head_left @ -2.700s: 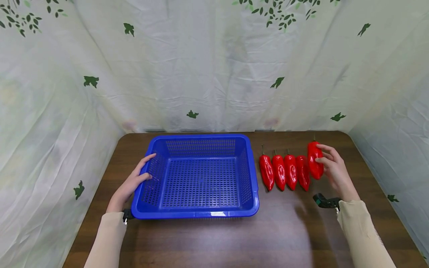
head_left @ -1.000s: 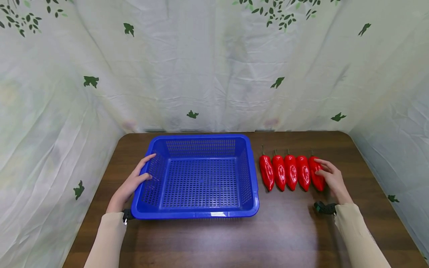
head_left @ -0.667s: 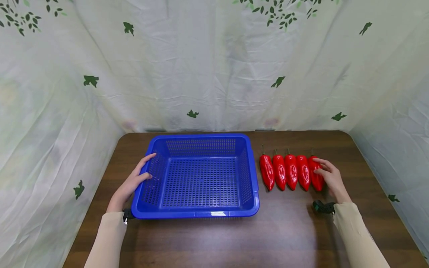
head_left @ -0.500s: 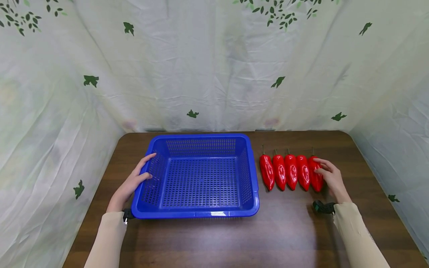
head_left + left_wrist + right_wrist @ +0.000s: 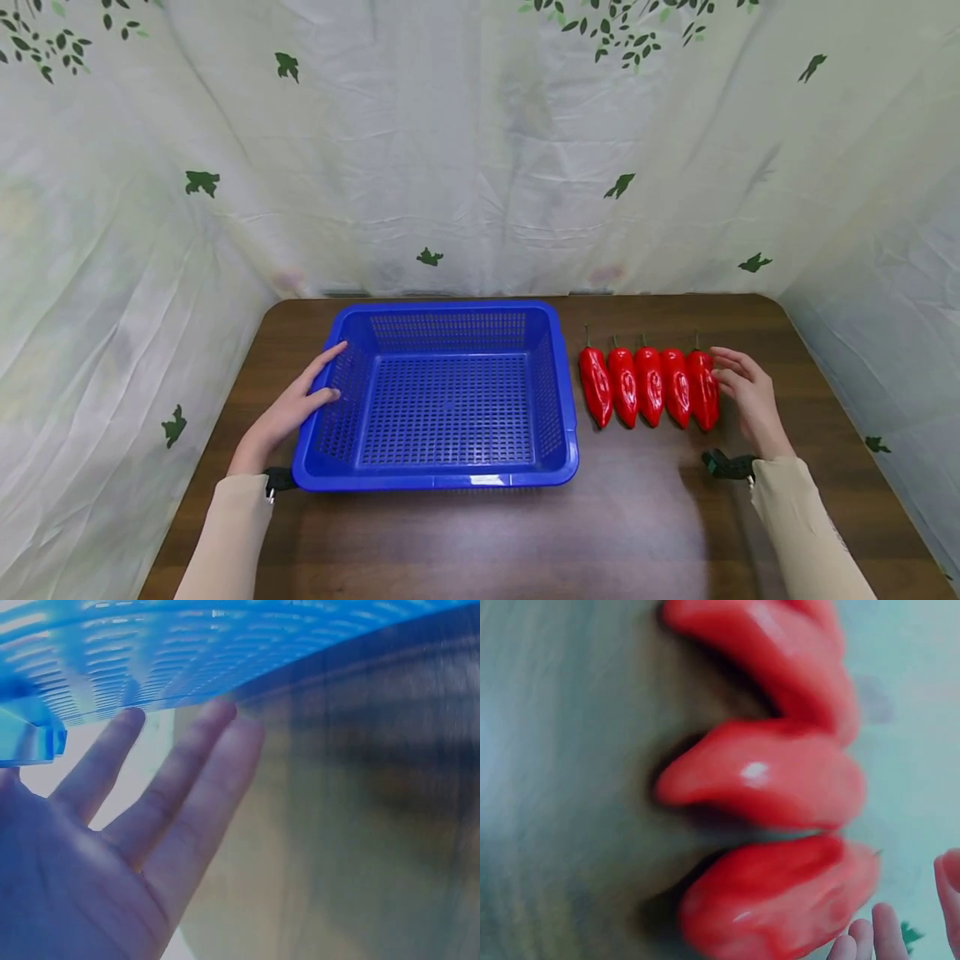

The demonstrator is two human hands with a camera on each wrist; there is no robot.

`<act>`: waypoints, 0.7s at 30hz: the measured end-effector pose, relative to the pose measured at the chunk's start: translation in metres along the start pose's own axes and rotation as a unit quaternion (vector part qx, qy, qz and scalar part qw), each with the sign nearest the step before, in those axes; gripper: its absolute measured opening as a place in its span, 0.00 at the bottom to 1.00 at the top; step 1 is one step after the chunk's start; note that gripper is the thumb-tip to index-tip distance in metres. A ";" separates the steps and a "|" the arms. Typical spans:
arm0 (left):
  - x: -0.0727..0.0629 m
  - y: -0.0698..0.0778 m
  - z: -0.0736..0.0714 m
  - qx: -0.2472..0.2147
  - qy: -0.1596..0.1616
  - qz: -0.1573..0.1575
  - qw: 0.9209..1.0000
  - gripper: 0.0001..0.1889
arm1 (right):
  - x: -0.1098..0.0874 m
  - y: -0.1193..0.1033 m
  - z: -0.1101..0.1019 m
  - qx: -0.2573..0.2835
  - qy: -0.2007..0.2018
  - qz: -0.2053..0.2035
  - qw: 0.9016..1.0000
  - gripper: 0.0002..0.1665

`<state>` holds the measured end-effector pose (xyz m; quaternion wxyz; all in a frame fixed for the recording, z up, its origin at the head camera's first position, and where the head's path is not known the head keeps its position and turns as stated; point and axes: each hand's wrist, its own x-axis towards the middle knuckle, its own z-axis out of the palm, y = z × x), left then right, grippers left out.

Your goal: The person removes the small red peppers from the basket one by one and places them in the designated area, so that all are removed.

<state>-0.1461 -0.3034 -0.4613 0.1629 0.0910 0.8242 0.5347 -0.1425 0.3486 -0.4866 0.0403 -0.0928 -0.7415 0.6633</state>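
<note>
A blue plastic basket (image 5: pixel 450 477) with slotted walls sits on the table. At its left side my left hand (image 5: pixel 287 410) holds the rim, the thumb and one finger reaching over it. In the left wrist view, straighter fingers (image 5: pixel 176 784) lie against the outer wall. Five-odd glossy red peppers, several in a row, lie right of the basket, stems pointing away. My right hand (image 5: pixel 750 398) is beside the rightmost pepper (image 5: pixel 702 392), fingertips right at its edge and loosely bent. In the right wrist view, that pepper (image 5: pixel 780 900) lies nearest the fingers, which hold nothing.
The brown wooden table (image 5: pixel 480 542) has rounded back corners. A pale leaf-patterned cloth (image 5: pixel 480 167) hangs behind it and along both sides. Another red pepper (image 5: pixel 596 387) lies close to the basket's right wall.
My right hand lowered the rightmost pepper onto the table, nudged it left against the row and let it go, moving slightly right. My left wrist shifted a little left; the basket stayed put.
</note>
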 end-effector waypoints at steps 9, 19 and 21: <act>-0.007 0.013 -0.003 0.086 0.014 -0.037 0.996 0.35 | 0.000 -0.035 0.024 -0.120 0.003 -0.023 0.992 0.25; -0.018 0.038 -0.013 0.144 0.028 0.019 0.989 0.33 | -0.007 -0.058 0.043 -0.155 -0.040 -0.063 0.985 0.27; -0.019 0.046 -0.015 0.170 0.036 0.031 0.984 0.33 | -0.009 -0.061 0.047 -0.168 -0.044 -0.078 0.982 0.26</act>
